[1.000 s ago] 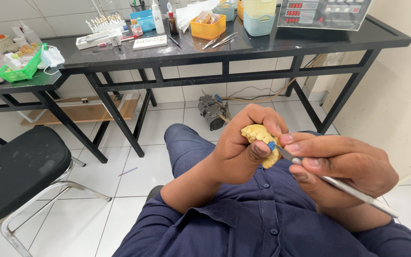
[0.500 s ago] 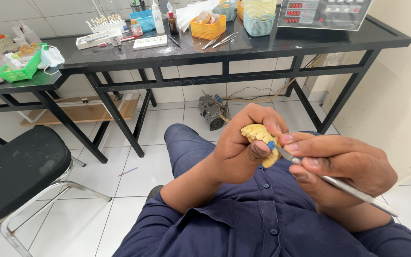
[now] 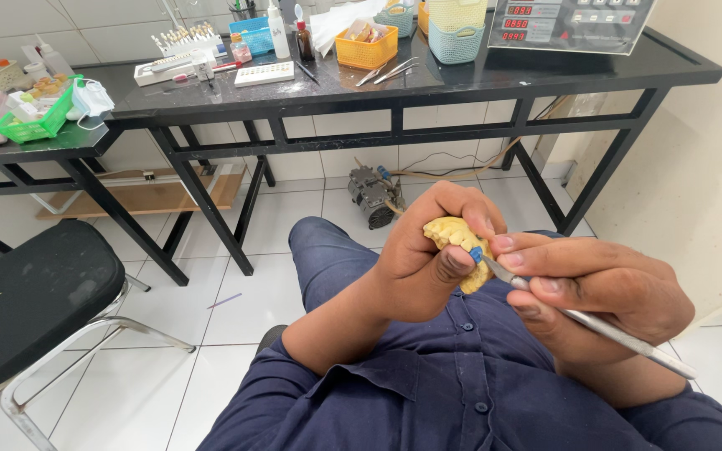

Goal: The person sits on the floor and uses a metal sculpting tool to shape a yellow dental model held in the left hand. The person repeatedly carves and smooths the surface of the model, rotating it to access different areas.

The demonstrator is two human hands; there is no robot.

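Left hand: the left hand (image 3: 424, 267) was curled tight around a yellow dental cast (image 3: 459, 242), thumb pressed across its front, fingers wrapped over the top.
Dental cast: it sat above the person's lap, just in front of the dark blue shirt (image 3: 461, 392), with a small blue spot (image 3: 476, 254) showing at its right edge beside the thumb.
Right hand: the right hand (image 3: 603, 292) was pinched shut on a slim metal instrument (image 3: 595, 321), thumb and forefinger close to its working end.
Instrument: its tip met the cast at the blue spot; the long handle ran back down and to the right, past the wrist.
Orange basket: an orange basket (image 3: 366, 48) stood on the black table (image 3: 545, 71) and held small pale pieces I could not make out.
Stacked baskets: a yellow basket (image 3: 456, 12) sat on a light blue basket (image 3: 456, 43) just right of the orange one; their contents were hidden.
Green basket: a green basket (image 3: 39, 117) on the lower side table (image 3: 18, 150) held small pots or casts, a face mask (image 3: 92, 98) hanging at its edge.
Blue tray: a blue tray (image 3: 254, 35) stood at the back; what lay inside was too small to tell.
Loose tools: metal tweezers (image 3: 386, 72) lay on the tabletop beside the orange basket.
Display unit: a grey box with red digits (image 3: 570, 21) stood at the right end of the table.
Floor: a small motor unit (image 3: 371, 194) sat on the tiles under the table, and a black stool (image 3: 31, 301) stood to the left.
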